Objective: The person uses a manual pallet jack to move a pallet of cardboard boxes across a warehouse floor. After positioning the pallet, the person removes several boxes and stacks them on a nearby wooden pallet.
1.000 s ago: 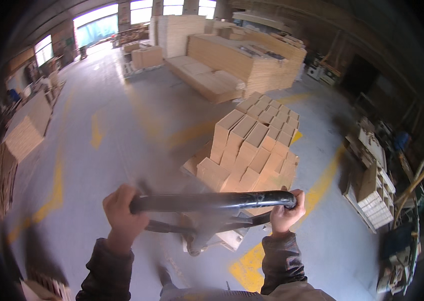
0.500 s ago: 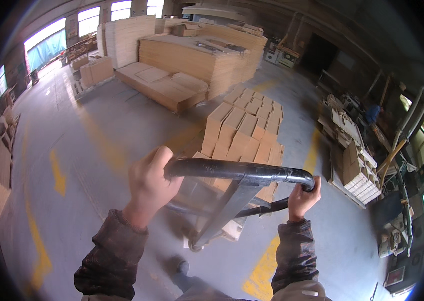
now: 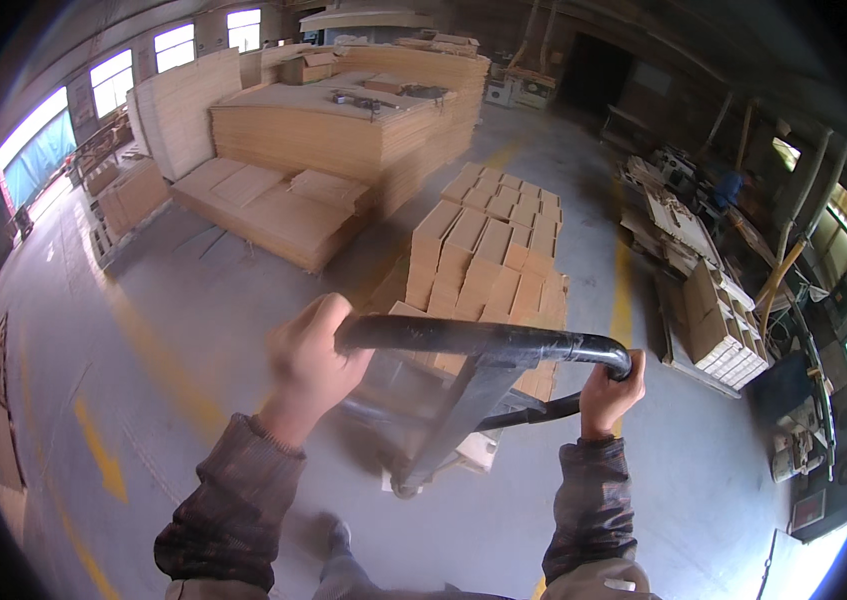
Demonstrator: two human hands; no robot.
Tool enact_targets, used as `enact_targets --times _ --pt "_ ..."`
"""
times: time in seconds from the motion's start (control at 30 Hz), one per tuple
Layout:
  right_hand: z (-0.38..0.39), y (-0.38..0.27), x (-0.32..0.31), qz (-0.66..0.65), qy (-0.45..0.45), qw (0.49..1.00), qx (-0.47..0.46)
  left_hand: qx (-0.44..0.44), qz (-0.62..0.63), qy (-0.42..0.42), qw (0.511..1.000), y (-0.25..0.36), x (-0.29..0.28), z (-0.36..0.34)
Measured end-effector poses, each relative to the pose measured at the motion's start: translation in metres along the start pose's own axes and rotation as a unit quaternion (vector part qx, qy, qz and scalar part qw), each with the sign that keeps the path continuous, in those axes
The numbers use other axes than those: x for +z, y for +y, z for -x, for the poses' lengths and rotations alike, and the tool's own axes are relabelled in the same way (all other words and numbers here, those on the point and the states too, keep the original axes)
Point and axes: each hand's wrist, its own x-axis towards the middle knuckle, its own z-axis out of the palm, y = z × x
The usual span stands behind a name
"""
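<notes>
Left hand [image 3: 315, 365], blurred, had its fingers clenched round the left end of the black handle [image 3: 503, 342]; brown boxes [image 3: 488, 240] stood piled just beyond it, stacking apparently done, hauling unfinished. Right hand's [image 3: 611, 398] fingers grasped the handle's right bend. Handle and shaft [image 3: 458, 410] hid the pile's lower part and much of the cart [image 3: 480, 450]; how the boxes were supported, couldn't tell.

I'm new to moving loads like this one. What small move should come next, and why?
Perhaps nudge the handle so the boxes ease slightly right: the left hand and right hand both grip it, and the boards lie ahead, to the boxes' left.
</notes>
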Motion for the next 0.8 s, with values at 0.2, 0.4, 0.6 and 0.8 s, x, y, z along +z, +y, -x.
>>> enact_targets --times 0.2,0.4,0.6,0.8 --pt "-0.038 0.028 0.091 0.091 0.043 0.994 0.032 -0.008 0.046 -0.063 0.997 -0.086 0.088 -0.075" --pt "-0.080 0.093 0.171 0.137 0.055 0.988 0.043 0.023 0.101 -0.061 0.993 -0.146 0.208 -0.140" --pt "-0.142 0.155 0.271 0.130 0.058 0.988 0.067 0.046 0.120 -0.029 0.991 -0.209 0.327 -0.216" --pt "-0.175 0.200 0.354 0.124 0.055 0.988 0.067 0.039 0.113 -0.048 0.992 -0.260 0.422 -0.266"
